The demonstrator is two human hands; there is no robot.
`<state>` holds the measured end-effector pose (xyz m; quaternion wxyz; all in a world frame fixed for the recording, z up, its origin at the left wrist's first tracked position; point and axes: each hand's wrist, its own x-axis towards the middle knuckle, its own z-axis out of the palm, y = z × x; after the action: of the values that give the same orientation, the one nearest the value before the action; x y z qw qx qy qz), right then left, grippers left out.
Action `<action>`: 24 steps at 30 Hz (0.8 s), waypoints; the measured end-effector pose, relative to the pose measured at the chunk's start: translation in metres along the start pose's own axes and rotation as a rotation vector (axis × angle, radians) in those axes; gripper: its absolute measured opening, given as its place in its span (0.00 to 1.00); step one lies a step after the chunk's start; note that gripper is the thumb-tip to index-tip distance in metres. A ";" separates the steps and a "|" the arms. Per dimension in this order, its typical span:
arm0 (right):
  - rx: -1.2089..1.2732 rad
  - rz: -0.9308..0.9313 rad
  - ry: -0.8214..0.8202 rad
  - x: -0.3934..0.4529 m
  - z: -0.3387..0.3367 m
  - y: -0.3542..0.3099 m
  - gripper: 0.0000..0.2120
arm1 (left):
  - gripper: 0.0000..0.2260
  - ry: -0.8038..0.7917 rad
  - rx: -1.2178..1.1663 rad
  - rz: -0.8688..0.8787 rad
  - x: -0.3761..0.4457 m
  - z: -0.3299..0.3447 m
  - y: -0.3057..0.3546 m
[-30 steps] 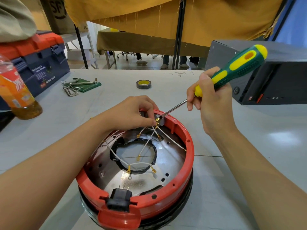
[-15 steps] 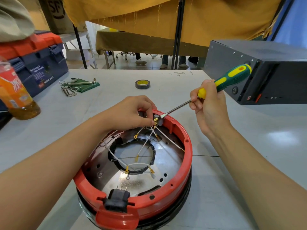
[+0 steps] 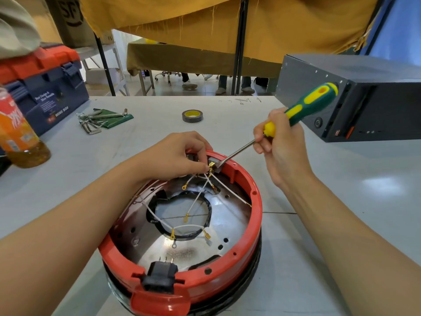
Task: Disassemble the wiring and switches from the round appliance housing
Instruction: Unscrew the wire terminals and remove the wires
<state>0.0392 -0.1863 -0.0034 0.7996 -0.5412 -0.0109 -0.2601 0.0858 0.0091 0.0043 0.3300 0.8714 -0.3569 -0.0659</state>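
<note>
The left hand (image 3: 180, 153) pinches white wires (image 3: 200, 195) at the far rim of the round red plastic housing (image 3: 255, 226); the green-and-yellow-handled screwdriver (image 3: 303, 108) is gripped by the right hand (image 3: 282, 147). Behind are seen a tape roll (image 3: 192, 116), hex keys (image 3: 91, 124) and a black case (image 3: 364, 103).

2 hands (image 3: 180, 153) (image 3: 280, 147), 1 screwdriver (image 3: 303, 108), 1 housing (image 3: 252, 215), 1 tape roll (image 3: 192, 116), 1 bottle (image 3: 18, 137)
</note>
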 end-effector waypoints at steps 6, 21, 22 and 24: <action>-0.075 -0.108 -0.026 -0.003 0.001 -0.007 0.11 | 0.05 0.009 0.000 -0.005 0.000 0.001 -0.002; -0.213 -0.308 -0.205 -0.014 0.007 -0.018 0.09 | 0.07 0.027 -0.007 -0.014 0.000 0.004 -0.001; -0.221 -0.317 -0.218 -0.014 0.007 -0.018 0.09 | 0.07 0.026 -0.004 -0.014 0.000 0.004 -0.001; -0.232 -0.330 -0.235 -0.014 0.007 -0.017 0.09 | 0.06 0.025 0.003 -0.018 0.001 0.004 -0.001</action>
<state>0.0211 -0.1791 0.0101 0.6719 -0.6469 -0.1622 -0.3221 0.0859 0.0073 0.0006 0.3325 0.8759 -0.3449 -0.0576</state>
